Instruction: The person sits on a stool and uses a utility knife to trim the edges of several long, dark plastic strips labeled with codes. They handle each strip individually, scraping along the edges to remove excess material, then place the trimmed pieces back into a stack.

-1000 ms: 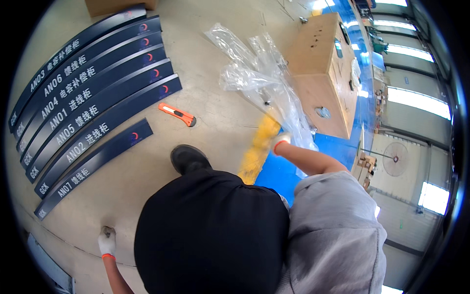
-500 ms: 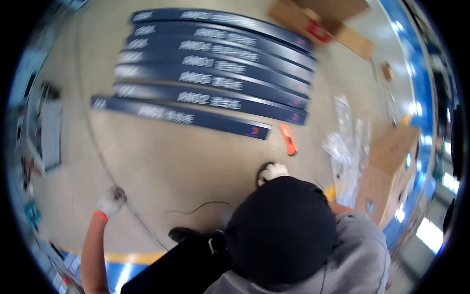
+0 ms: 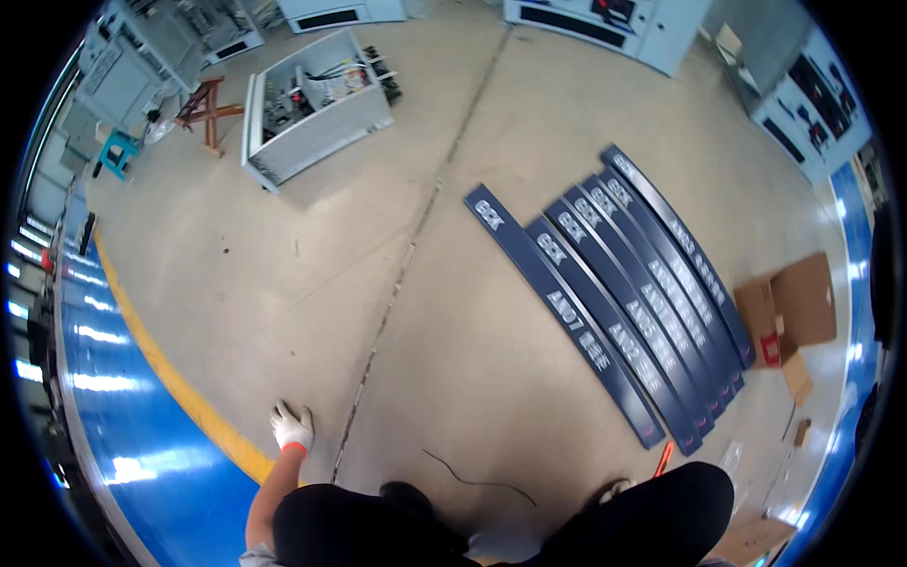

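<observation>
My left hand [image 3: 291,427], in a white glove with an orange cuff, is spread over the bare floor beside a dark floor seam [image 3: 370,352]. It holds nothing. Only a small part of my right hand [image 3: 616,489], gloved in white, shows beside my right knee; its fingers are mostly hidden. Close to that knee lies an orange utility knife [image 3: 665,458], partly covered. Several long dark-blue panels [image 3: 567,312] with white lettering rest side by side on the floor to the right. A thin black cord [image 3: 477,483] lies curved between my feet.
An open grey metal cabinet [image 3: 321,142] with wiring inside lies at the far left, near a brown wooden stool [image 3: 210,113] and a teal stool [image 3: 117,151]. An open cardboard box [image 3: 803,302] stands right of the panels. A yellow line [image 3: 179,387] borders blue flooring.
My view has swung left, so the panels now appear farther right and the grey cabinet is in full view. My left hand's fingers, bunched and blurred before, are now spread.
</observation>
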### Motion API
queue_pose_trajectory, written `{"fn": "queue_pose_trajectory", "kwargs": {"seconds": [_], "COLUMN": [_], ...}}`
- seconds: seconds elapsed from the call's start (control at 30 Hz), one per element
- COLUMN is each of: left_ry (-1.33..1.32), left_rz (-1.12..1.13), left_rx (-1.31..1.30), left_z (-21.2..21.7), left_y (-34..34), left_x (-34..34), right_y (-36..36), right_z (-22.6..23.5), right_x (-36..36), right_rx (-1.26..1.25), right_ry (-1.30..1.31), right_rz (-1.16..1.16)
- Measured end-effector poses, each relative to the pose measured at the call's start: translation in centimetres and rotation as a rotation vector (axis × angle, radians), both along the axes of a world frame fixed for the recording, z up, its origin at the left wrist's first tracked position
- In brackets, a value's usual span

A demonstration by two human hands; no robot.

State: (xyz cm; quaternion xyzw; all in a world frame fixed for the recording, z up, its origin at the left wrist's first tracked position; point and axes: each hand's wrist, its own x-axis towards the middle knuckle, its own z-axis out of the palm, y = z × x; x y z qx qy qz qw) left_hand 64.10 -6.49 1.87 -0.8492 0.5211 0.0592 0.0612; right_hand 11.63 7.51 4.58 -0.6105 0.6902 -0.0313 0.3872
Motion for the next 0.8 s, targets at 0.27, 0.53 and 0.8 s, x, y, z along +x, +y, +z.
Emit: {"fn": "queue_pose_trajectory", "kwargs": {"seconds": [0.27, 0.53, 0.8], "left_ry": [0.074, 0.230, 0.263], "left_rz": [0.099, 0.092, 0.113], "left_rx": [-0.205, -0.135, -0.147], "left_z": [-0.5, 0.4, 1.2], "left_y": [1.8, 0.8, 0.4], "left_x": [1.1, 2.8, 3.9], "right_y": [-5.3, -12.1, -23.6], "right_z": [3.2, 12.9, 15.5], "right_x": [3.2, 3.5, 8.8], "right_rx": [0.267, 0.623, 0.557], "right_ry": [0.068, -0.020, -0.250], "right_rz": [0.107, 0.213, 0.498]}}
